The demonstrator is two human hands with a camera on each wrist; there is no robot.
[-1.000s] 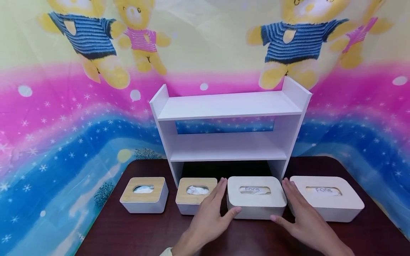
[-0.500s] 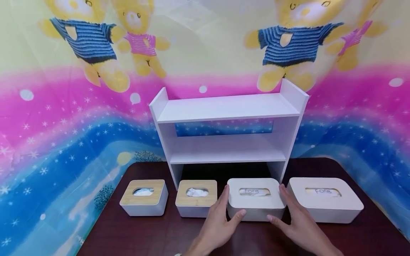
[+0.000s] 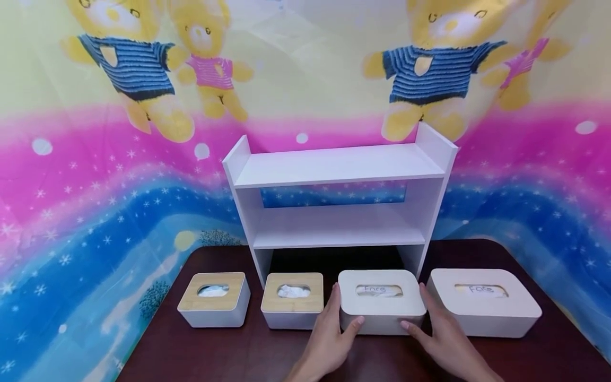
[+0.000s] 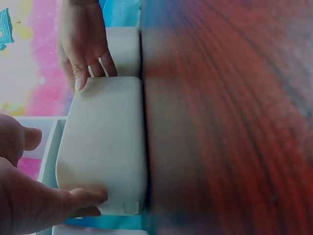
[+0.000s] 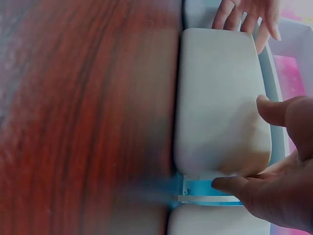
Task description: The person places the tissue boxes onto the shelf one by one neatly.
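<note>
A beige rectangular tissue box (image 3: pixel 382 306), with printed tissue packaging in its slot, sits on the table before a white shelf. My left hand (image 3: pixel 329 334) lies along its left side and my right hand (image 3: pixel 441 329) along its right, fingers fairly straight. In the head view both thumbs overlap the box's front. Fingertips (image 4: pixel 95 197) of the left hand rest at the box's end in the left wrist view, where its front face (image 4: pixel 107 142) shows. In the right wrist view the right thumb (image 5: pixel 271 111) is near the box's upper edge.
A second beige tissue box (image 3: pixel 496 307) stands to the right. Two smaller tissue boxes with wooden lids, one next to my left hand (image 3: pixel 292 305) and one farther left (image 3: pixel 212 302), complete the row. Behind rises the white shelf (image 3: pixel 339 225), before a bear-printed cloth (image 3: pixel 305 58).
Both hands have drawn in to the sides of the beige tissue box and sunk slightly lower along it. The head view has tilted up a little. The boxes stay in place.
</note>
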